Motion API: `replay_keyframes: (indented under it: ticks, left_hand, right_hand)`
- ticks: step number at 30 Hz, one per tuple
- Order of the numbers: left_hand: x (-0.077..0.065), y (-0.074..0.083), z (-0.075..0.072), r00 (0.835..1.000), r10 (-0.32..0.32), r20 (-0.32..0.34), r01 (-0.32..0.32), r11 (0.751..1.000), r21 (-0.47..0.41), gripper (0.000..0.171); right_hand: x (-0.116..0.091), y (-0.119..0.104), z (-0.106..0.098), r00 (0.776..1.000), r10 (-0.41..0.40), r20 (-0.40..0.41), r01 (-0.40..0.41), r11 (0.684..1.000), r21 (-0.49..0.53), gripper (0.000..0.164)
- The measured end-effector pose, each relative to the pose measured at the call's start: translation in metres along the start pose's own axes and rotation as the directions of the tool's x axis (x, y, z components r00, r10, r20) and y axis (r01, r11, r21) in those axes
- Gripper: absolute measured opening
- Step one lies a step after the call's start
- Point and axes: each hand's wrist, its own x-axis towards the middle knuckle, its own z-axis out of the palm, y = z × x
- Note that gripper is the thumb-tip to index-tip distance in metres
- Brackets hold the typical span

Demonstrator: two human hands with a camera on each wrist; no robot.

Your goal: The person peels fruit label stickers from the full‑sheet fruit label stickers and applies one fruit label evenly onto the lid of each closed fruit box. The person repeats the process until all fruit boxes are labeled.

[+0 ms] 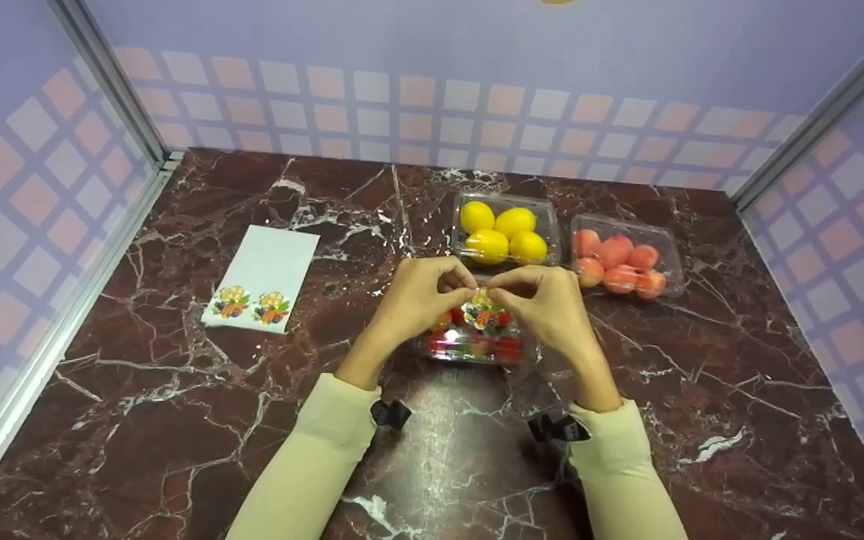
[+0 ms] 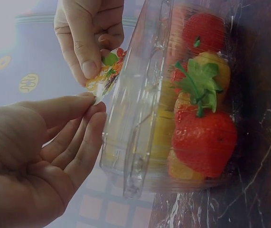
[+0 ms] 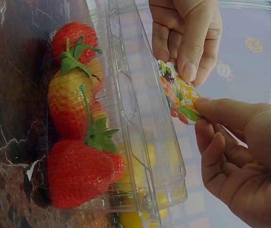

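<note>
A fruit-print sticker [image 3: 179,94] is pinched at its upper edge between the thumb and fingertips of both hands. My left hand [image 1: 423,296] grips one side of it and my right hand [image 1: 548,304] the other. The sticker's lower part lies close over the lid of a clear plastic box [image 2: 137,137], overlapping it in the head view. Inside that closed box are several strawberries [image 2: 204,142], red and yellowish with green leaves. The wrist views show the fingertips just above the lid.
Behind stands a clear box of yellow lemons [image 1: 488,245]; right of it, a clear box of peach-coloured fruit [image 1: 616,251]. At the left lies a white sticker sheet [image 1: 267,262] bearing two fruit stickers. Patterned panels [image 1: 432,112] enclose the marble-look table [image 1: 177,420].
</note>
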Motion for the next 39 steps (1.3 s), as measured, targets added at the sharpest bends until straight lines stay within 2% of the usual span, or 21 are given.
replay_keyframes:
  ticks: [11, 39]
  left_hand:
    - [0.001, -0.003, 0.003, 1.0, 0.006, -0.021, -0.005, 0.999, 0.051, 0.005]
    - [0.001, -0.005, 0.005, 1.0, -0.002, -0.022, 0.004, 0.997, 0.08, 0.002]
  right_hand:
    - [0.002, 0.004, 0.006, 0.999, -0.029, -0.021, 0.028, 0.999, -0.021, 0.008]
    - [0.003, 0.012, 0.013, 0.997, -0.065, -0.047, 0.064, 0.998, -0.005, 0.007]
